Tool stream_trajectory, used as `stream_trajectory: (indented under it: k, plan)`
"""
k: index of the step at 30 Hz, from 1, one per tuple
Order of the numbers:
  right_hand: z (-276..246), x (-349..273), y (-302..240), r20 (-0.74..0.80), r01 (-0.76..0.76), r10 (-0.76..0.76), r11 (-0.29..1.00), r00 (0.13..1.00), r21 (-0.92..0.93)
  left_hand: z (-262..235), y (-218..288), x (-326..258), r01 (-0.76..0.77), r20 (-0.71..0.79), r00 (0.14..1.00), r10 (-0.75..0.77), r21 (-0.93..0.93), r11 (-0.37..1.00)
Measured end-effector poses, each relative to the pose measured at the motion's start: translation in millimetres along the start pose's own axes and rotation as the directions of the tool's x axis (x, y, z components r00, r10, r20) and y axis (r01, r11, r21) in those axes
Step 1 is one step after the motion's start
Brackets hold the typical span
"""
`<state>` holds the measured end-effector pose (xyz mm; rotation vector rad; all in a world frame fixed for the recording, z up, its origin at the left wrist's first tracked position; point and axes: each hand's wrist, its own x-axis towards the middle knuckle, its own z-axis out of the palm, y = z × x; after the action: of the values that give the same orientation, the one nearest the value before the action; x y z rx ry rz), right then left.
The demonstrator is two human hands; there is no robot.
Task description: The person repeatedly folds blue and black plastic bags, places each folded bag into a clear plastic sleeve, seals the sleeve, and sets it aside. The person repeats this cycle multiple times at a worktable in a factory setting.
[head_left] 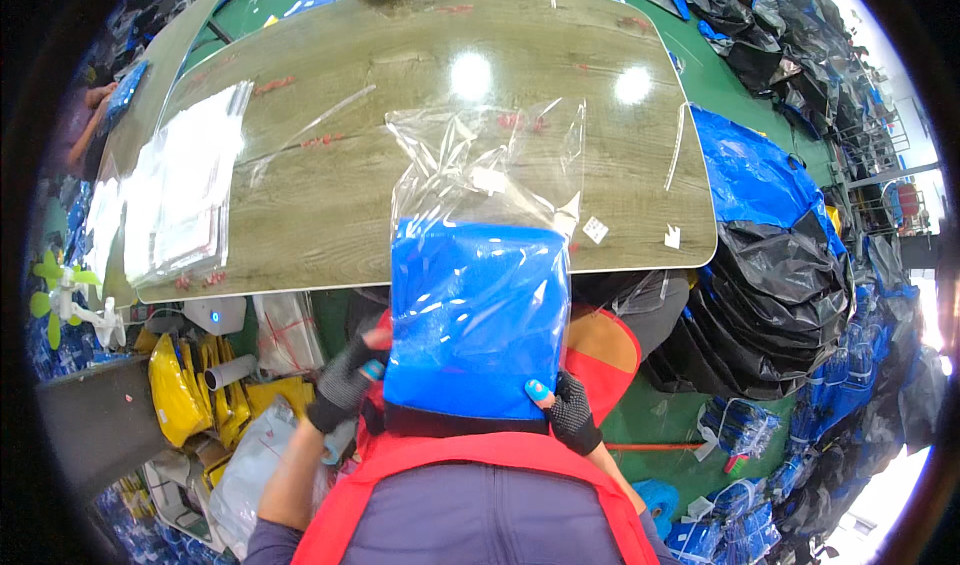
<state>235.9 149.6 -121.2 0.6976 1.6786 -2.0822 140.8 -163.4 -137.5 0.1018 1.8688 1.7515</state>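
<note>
The left hand (345,380) in a dark glove grips the left edge of the clear bag (480,265), and the right hand (570,410) pinches its lower right corner. Bagging looks nearly finished: the folded blue item (475,315) sits deep inside, glossy and flat, over the tabletop's (320,195) near edge. Sealing the empty, crinkled top seems to come next.

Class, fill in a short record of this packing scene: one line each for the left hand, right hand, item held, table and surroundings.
left hand: dark gloved left hand grips the left edge of the bag
right hand: dark gloved right hand holds its lower right corner
item held: folded blue fabric item inside a clear plastic bag, open end over the table
table: wood-grain tabletop with a stack of clear plastic bags at its left
surroundings: black plastic sacks on the right
</note>
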Motion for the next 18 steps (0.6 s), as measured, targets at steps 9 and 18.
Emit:
stream_trajectory:
  k: [9, 18]
  plan:
    - [20.4, -34.6, -2.8, -0.065, 0.060, -0.048, 0.975, 0.997, 0.214, 40.4, 42.3, -31.8, 0.259, 0.012, 0.965, -0.264, -0.229, 0.938]
    - [-2.1, -19.6, 3.9, 0.263, 0.183, -0.146, 0.975, 0.954, -0.122, -33.8, 21.9, 21.9, -0.065, 0.070, 0.994, 0.079, -0.181, 0.981]
